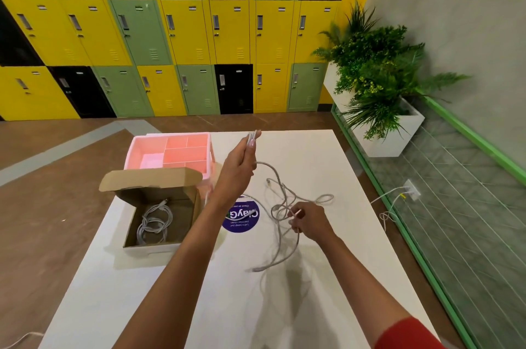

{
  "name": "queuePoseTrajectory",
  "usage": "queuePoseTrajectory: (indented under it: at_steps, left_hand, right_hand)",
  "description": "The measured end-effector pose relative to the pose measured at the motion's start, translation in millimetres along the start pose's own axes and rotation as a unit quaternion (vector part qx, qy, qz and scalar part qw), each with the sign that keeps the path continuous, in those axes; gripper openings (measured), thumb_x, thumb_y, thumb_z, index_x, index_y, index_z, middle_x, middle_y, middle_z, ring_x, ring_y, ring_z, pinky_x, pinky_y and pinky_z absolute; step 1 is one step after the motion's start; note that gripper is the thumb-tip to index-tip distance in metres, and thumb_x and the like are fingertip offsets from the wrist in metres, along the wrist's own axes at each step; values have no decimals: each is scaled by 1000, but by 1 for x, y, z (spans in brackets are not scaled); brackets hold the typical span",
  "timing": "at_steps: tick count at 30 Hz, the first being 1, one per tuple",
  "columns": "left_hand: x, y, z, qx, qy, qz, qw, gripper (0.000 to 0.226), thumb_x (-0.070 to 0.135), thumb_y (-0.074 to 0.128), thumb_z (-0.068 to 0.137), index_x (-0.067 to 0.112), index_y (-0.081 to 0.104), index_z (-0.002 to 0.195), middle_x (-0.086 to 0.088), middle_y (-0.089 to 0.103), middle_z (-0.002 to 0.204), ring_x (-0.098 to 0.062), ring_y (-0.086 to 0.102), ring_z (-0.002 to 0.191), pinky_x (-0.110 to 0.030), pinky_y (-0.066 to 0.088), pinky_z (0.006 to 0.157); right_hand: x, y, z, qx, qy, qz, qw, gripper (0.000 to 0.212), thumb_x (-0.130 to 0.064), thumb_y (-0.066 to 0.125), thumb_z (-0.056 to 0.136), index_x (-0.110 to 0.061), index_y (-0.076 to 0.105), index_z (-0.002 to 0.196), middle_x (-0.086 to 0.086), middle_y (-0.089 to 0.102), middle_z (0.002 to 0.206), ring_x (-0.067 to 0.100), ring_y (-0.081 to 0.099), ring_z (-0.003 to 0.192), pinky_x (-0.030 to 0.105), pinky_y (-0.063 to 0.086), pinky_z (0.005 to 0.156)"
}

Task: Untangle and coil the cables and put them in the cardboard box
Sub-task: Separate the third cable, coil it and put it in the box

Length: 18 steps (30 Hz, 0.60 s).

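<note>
A tangled grey cable (280, 208) hangs in loops above the white table (313, 155). My left hand (239, 169) is raised over the table's middle and pinches one end of this cable between its fingertips. Lower and to the right, my right hand (308, 220) grips a strand of the same tangle, and a loose end with a plug (257, 269) dangles below it. The open cardboard box (187, 206) stands at the table's left, its lid tipped back. A coiled grey cable (153, 225) lies inside it.
A pink compartment organizer (136, 146) stands just behind the box. A round purple sticker (242, 219) lies flat on the table between box and tangle. Right of the table runs a green-framed glass railing (427, 235), with a planter (384, 138) and a wall socket (411, 189) beyond it.
</note>
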<state>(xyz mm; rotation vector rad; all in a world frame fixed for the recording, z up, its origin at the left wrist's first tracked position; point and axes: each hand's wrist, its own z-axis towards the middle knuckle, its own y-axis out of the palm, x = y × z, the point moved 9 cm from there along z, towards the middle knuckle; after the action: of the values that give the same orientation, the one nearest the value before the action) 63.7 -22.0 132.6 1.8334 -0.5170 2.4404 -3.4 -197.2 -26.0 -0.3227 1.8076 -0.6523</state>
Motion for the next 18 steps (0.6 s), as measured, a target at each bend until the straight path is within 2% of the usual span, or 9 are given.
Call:
queuePoseTrajectory:
  at_steps: [3,6,8,10,12,13,14,16,18]
  left_hand:
    - [10,-8,5,14,6,-32,999,39,31,30,104,20,48,137,10,33,64,-5,35,58,-14,32,53]
    - [20,-12,9,13,12,-36,999,38,30,29,104,20,50,135,11,31,62,-4,33,56,-13,31,51]
    - [20,-10,10,5,6,-32,999,38,30,29,105,18,50,134,13,31,62,-3,34,54,-13,30,50]
    - [16,-7,9,-4,-6,-27,1000,39,30,29,104,16,50,135,13,32,61,-3,34,54,-14,31,51]
    - [9,-4,7,-11,-19,-24,999,39,30,29,104,16,50,135,12,31,61,-3,33,54,-15,31,52]
    - [6,-3,6,-13,-25,-24,999,39,30,29,104,16,50,134,11,31,61,-3,32,55,-16,31,53]
    - [3,-3,4,-16,-32,-24,999,39,31,29,104,16,50,134,11,30,61,-3,32,54,-16,31,53]
    - [-2,-1,2,-20,-48,-28,998,39,32,29,104,17,51,132,12,30,59,-3,32,53,-17,31,53]
    - [-6,1,1,-26,-64,-53,996,38,32,29,105,17,52,131,13,28,57,-2,30,50,-17,30,51]
  right_hand:
    - [27,-1,0,40,67,68,995,10,12,67,79,10,67,88,8,58,57,3,52,32,22,53,46]
    - [45,3,-5,52,126,96,986,16,5,73,78,7,66,92,12,62,64,12,60,43,21,54,48]
    - [40,3,-3,50,103,30,993,20,-5,72,82,3,67,100,14,68,86,23,65,69,19,47,60]
    - [24,-6,0,73,48,-39,995,19,-11,61,91,1,67,105,15,68,104,29,64,96,20,38,72]
    - [-1,-21,-3,118,11,-17,993,26,-18,49,98,1,67,102,17,69,104,32,62,102,27,38,78]
    - [-16,-30,-6,132,3,31,991,33,-25,45,100,-1,67,101,15,70,102,30,63,101,29,40,81]
    - [-31,-36,-8,125,-3,99,987,40,-34,41,101,-3,68,100,12,71,101,26,64,100,30,43,84]
    - [-71,-37,-15,39,-38,205,977,53,-49,32,99,-10,68,104,6,72,100,17,66,97,29,48,89]
    - [-110,-34,-26,-60,-99,222,968,57,-53,30,96,-12,67,108,5,72,96,12,68,93,22,50,87]
